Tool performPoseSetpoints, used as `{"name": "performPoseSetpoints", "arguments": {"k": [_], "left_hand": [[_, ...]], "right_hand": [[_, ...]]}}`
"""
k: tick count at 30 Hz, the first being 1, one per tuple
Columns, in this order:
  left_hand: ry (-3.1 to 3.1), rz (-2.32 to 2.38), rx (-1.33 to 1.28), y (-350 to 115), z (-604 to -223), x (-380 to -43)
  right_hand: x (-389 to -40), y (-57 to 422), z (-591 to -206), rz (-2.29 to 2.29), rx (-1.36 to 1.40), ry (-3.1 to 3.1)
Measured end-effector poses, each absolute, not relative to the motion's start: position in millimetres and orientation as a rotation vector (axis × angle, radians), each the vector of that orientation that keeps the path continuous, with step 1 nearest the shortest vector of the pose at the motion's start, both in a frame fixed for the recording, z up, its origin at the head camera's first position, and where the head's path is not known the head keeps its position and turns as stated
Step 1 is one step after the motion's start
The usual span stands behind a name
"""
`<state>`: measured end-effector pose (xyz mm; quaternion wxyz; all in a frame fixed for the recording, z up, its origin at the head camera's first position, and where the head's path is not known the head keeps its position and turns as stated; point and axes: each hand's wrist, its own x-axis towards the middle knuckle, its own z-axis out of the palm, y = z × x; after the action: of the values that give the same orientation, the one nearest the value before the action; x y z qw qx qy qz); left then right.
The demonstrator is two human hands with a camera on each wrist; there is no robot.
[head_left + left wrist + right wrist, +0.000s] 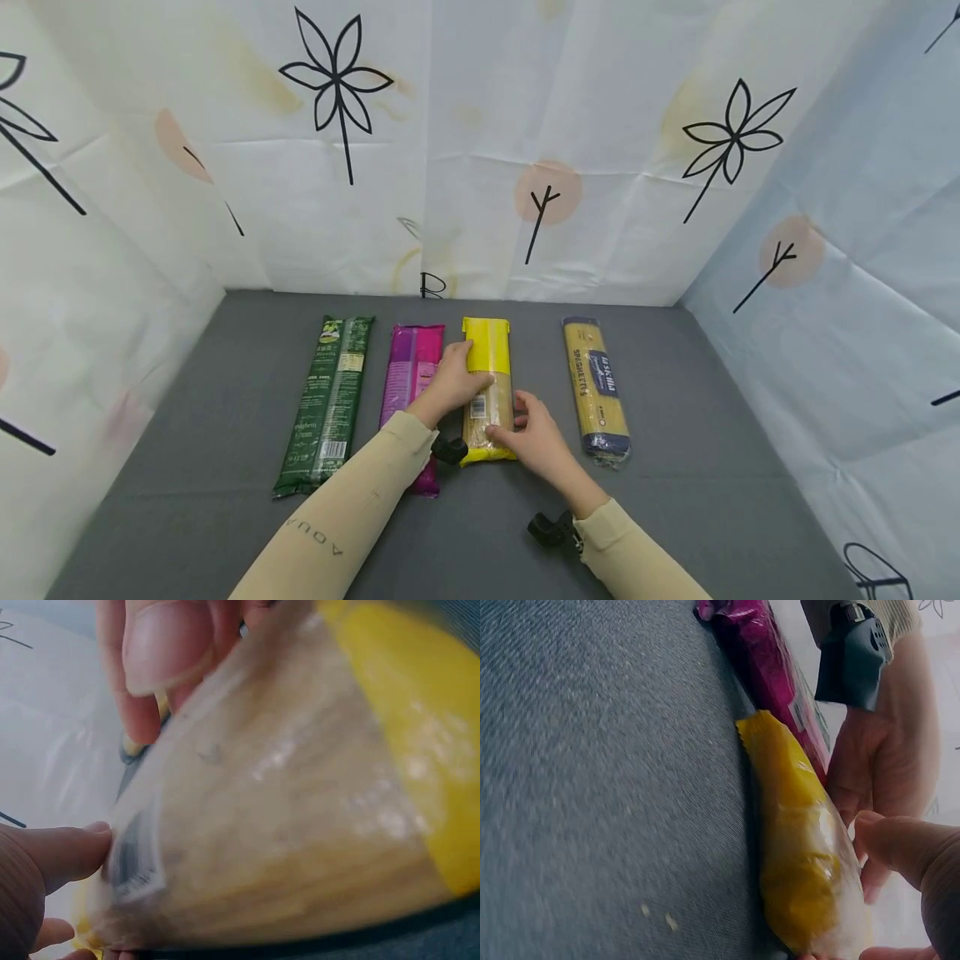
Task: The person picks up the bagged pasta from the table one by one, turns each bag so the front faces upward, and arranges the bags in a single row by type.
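Note:
A yellow pack of spaghetti [489,350], with a see-through middle and a barcode, lies between my hands. At its left edge, my left hand [450,379] holds it, thumb over the top face and fingers along the side. My right hand [536,437] grips its near right part, thumb on top and fingers at the right edge. The left wrist view shows the clear wrapper [285,772] close up, with a thumb beside the barcode. From the right wrist, the pack's yellow end [802,892] appears close over the cloth.
A purple-pink pack [401,375] lies left of the yellow one, partly hidden by my left arm. Farther left is a green spaghetti pack [326,408]. A blue-and-tan spaghetti pack [596,387] lies to the right. Patterned white curtains [480,150] surround the grey tabletop [690,467].

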<state>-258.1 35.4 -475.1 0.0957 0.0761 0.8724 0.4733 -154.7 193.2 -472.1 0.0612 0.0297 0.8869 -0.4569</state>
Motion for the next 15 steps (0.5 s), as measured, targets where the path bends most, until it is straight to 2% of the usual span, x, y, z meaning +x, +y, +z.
{"name": "performPoseSetpoints", "arguments": {"k": [15], "left_hand": [[2.609,1.296,0.167,38.3,-476.1,-245.1]], "right_hand": [[-148.1,191.8,-471.1,-1.221,0.006,2.73]]}}
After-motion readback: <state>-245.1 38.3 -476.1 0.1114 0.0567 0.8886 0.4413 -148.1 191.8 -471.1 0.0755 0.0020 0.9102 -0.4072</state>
